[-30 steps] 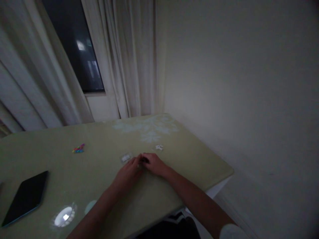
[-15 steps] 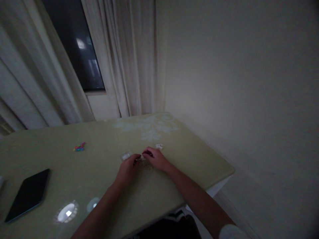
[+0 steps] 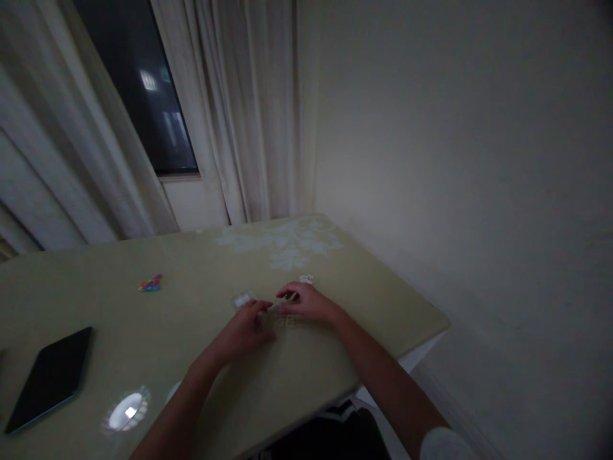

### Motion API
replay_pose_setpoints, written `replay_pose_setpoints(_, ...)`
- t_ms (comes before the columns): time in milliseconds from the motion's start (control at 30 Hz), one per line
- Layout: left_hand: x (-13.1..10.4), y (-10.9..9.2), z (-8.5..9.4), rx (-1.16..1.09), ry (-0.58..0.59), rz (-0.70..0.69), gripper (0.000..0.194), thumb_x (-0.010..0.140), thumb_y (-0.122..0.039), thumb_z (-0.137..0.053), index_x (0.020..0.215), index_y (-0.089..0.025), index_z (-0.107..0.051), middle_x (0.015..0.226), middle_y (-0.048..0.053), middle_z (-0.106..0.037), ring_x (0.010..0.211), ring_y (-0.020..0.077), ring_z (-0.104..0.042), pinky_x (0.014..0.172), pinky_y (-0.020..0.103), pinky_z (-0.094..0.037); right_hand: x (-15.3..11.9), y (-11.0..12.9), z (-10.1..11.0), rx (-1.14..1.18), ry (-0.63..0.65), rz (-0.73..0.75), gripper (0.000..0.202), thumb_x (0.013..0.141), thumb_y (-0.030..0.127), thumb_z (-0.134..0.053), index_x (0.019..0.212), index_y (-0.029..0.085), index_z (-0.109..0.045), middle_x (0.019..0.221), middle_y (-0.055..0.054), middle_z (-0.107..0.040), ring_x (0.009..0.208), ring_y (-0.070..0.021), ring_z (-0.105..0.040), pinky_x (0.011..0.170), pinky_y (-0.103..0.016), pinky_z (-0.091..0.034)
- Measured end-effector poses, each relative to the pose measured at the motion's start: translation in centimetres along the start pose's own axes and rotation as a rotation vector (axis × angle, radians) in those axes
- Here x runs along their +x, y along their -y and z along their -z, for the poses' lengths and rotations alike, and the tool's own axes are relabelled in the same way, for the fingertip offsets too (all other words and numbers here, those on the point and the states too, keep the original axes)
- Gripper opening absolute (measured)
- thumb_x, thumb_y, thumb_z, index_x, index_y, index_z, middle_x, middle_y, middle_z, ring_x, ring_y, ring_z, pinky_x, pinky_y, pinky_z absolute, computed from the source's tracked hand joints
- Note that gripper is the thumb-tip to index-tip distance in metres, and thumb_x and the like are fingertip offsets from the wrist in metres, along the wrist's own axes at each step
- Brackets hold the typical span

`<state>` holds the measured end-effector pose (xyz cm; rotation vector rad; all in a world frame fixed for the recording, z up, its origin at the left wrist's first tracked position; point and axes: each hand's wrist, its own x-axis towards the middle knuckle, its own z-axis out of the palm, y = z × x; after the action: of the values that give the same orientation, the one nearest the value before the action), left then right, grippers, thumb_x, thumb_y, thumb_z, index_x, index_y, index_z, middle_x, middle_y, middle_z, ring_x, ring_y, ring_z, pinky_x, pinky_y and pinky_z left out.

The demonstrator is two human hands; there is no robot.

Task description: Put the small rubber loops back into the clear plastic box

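Note:
Over the right part of the table, my left hand (image 3: 248, 328) has its thumb and fingers apart, with nothing visible between them. My right hand (image 3: 305, 302) faces it, thumb and fingers also parted, and no held object can be made out. Between and just below the hands lie small pale gold pieces (image 3: 286, 321), too small to name. A small clear packet (image 3: 242, 298) with a white patch is just beyond my left hand. Small white pieces (image 3: 306, 279) sit behind my right hand.
A pile of small colourful pieces (image 3: 151, 283) lies at the left on the table (image 3: 191, 268). A dark tablet (image 3: 50, 377) rests at the far left. Light glares off the tabletop near my left forearm. Curtains and a wall stand behind and to the right.
Both hands have opened and their fingertips have spread. My left thumb has moved down and away from its fingers. The view has shifted slightly.

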<state>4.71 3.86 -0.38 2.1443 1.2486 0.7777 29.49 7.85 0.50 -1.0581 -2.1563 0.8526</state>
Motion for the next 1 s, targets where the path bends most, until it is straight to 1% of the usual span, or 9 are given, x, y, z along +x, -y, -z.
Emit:
replay_pose_setpoints(67, -0.1, -0.1, -0.2, 0.026, -0.001, 0.0, 0.057, 0.073, -0.033, -0.082, 0.127, -0.018, -0.072, 0.111, 0.012, -0.074, 0.076, 0.0212, -0.07, 0.071, 0.033, -0.058, -0.4, -0.4, 1.0, -0.04, 0.043, 0.007, 0.061, 0.068, 0.033, -0.1, 0.122, 0.02, -0.076, 0.115, -0.008, -0.071, 0.1, -0.022, -0.067, 0.085, -0.031, -0.054)
replay_pose_setpoints(133, 0.0, -0.2, -0.7, 0.049, -0.016, 0.0, 0.052, 0.077, -0.034, -0.079, 0.126, -0.017, -0.072, 0.111, 0.012, -0.073, 0.076, 0.0216, -0.069, 0.071, 0.034, -0.057, -0.7, -0.6, 1.3, -0.103, 0.093, 0.029, 0.067, 0.063, 0.034, -0.102, 0.123, 0.02, -0.076, 0.117, -0.008, -0.068, 0.101, -0.0222, -0.065, 0.088, -0.032, -0.053)
replay_pose_setpoints(200, 0.3, -0.4, -1.4, 0.066, -0.033, -0.007, 0.041, 0.085, -0.036, -0.074, 0.122, -0.018, -0.075, 0.107, 0.012, -0.072, 0.08, 0.0234, -0.07, 0.075, 0.035, -0.057, -0.7, -0.5, 0.9, -0.15, 0.124, 0.058, 0.053, 0.073, 0.032, -0.097, 0.121, 0.019, -0.077, 0.115, -0.007, -0.066, 0.097, -0.0199, -0.064, 0.087, -0.03, -0.053)
replay_pose_setpoints(300, 0.6, -0.8, -2.4, 0.083, -0.063, -0.019, 0.03, 0.093, -0.036, -0.066, 0.115, -0.019, -0.076, 0.101, 0.011, -0.07, 0.087, 0.0262, -0.07, 0.081, 0.038, -0.056, -0.4, 0.1, -0.7, -0.176, 0.098, 0.073, 0.026, 0.089, 0.021, -0.082, 0.114, 0.018, -0.076, 0.11, -0.006, -0.066, 0.096, -0.0191, -0.062, 0.09, -0.03, -0.051)
replay_pose_setpoints(400, 0.8, -1.1, -2.9, 0.099, -0.116, -0.016, 0.023, 0.095, -0.032, -0.06, 0.106, -0.018, -0.074, 0.102, 0.012, -0.069, 0.094, 0.0294, -0.07, 0.088, 0.043, -0.056, 0.0, 0.8, -2.1, -0.194, 0.036, 0.055, 0.014, 0.092, 0.011, -0.072, 0.105, 0.017, -0.075, 0.107, -0.008, -0.067, 0.099, -0.0211, -0.061, 0.093, -0.034, -0.049)
replay_pose_setpoints(567, 0.9, -1.2, -3.0, 0.09, -0.16, -0.009, 0.018, 0.096, -0.033, -0.055, 0.094, -0.02, -0.067, 0.099, 0.012, -0.07, 0.091, 0.03, -0.07, 0.084, 0.045, -0.057, 0.4, 1.1, -2.9, -0.136, -0.055, 0.041, 0.014, 0.093, 0.008, -0.068, 0.1, 0.017, -0.075, 0.1, -0.006, -0.072, 0.095, -0.0204, -0.065, 0.092, -0.033, -0.049)
replay_pose_setpoints(700, 0.9, -1.3, -2.4, 0.035, -0.154, 0.005, 0.021, 0.099, -0.033, -0.049, 0.104, -0.021, -0.065, 0.1, 0.012, -0.077, 0.093, 0.0291, -0.074, 0.083, 0.042, -0.058, 0.6, 1.0, -2.6, -0.027, -0.102, 0.047, 0.018, 0.099, 0.011, -0.063, 0.11, 0.018, -0.076, 0.104, -0.005, -0.078, 0.098, -0.0188, -0.071, 0.093, -0.031, -0.052)
replay_pose_setpoints(867, 0.9, -1.0, -1.0, -0.023, -0.107, 0.037, 0.033, 0.099, -0.03, -0.043, 0.125, -0.02, -0.062, 0.103, 0.01, -0.083, 0.089, 0.0259, -0.078, 0.078, 0.037, -0.06, 0.7, 0.5, -2.3, 0.078, -0.098, 0.042, 0.029, 0.096, 0.008, -0.064, 0.122, 0.018, -0.073, 0.114, -0.007, -0.079, 0.106, -0.0192, -0.074, 0.097, -0.032, -0.055)
replay_pose_setpoints(1000, 0.8, -0.6, 0.5, 0.022, -0.066, 0.079, 0.033, 0.098, -0.036, -0.047, 0.112, -0.02, -0.071, 0.103, 0.011, -0.083, 0.08, 0.0252, -0.079, 0.076, 0.037, -0.06, 0.5, -0.1, -1.6, 0.104, -0.064, 0.014, 0.031, 0.095, 0.018, -0.072, 0.127, 0.017, -0.072, 0.112, -0.009, -0.078, 0.101, -0.02, -0.074, 0.089, -0.032, -0.058)
